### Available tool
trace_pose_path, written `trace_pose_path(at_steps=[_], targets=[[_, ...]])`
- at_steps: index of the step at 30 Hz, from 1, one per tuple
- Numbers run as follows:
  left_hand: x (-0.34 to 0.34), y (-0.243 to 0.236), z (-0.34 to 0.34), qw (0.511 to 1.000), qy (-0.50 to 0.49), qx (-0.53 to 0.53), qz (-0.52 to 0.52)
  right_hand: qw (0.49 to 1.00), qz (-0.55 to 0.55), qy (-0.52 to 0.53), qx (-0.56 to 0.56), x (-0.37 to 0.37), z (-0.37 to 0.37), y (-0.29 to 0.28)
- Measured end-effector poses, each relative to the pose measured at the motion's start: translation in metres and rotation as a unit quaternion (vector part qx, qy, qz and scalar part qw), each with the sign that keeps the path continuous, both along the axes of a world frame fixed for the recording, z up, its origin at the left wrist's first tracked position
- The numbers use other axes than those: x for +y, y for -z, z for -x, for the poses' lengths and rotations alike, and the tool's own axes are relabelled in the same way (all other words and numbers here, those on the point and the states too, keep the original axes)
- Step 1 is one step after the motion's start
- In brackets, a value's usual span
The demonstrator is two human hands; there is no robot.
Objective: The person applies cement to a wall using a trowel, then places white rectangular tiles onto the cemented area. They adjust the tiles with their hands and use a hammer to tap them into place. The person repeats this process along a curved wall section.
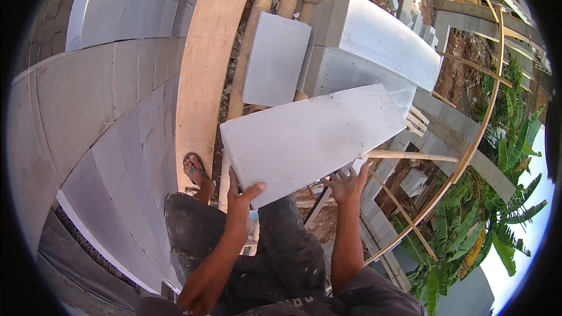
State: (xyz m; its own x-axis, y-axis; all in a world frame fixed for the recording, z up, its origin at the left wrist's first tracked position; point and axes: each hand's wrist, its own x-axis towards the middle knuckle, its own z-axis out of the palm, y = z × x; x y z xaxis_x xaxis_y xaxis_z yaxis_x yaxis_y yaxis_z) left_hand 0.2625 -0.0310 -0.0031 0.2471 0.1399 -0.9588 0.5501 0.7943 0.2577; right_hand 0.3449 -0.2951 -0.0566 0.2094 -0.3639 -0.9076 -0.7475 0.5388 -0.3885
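A large pale grey lightweight concrete block (pixel 316 140) lies tilted in front of me, its far right end over the stacked blocks. My left hand (pixel 240 196) is closed on its near left corner, thumb on the side and fingers along the edge. My right hand (pixel 344 187) is at the block's lower right edge with its fingers spread apart. Whether those fingertips press on the block is hard to tell. Just beyond, a stack of similar blocks (pixel 374 35) stands on bamboo poles, and another block (pixel 277 58) lies flat to its left.
On the left rises a grey block wall (pixel 117 93). A long wooden plank (pixel 205 52) runs beside it, with my sandalled foot (pixel 196 167) on it. Bamboo poles (pixel 237 90) lie alongside. At right, a curved-looking wooden rail (pixel 494 99) crosses before banana plants (pixel 468 240) and lower block walls.
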Motion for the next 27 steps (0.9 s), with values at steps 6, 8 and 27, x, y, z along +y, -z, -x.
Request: trace_pose_path(at_steps=[6,8,27], targets=[[-0.007,-0.025,0.017,1.0,0.008,-0.012,-0.021,0.979,-0.041,-0.192,-0.054,-0.066,-0.095,0.031],[-0.019,-0.009,0.034,0.993,0.065,-0.029,-0.094,0.98,-0.07,-0.176,-0.055,-0.082,-0.089,0.04],[0.022,-0.114,0.196,0.936,-0.319,0.132,-0.067,0.87,-0.03,-0.486,0.074,0.111,-0.061,-0.08]])
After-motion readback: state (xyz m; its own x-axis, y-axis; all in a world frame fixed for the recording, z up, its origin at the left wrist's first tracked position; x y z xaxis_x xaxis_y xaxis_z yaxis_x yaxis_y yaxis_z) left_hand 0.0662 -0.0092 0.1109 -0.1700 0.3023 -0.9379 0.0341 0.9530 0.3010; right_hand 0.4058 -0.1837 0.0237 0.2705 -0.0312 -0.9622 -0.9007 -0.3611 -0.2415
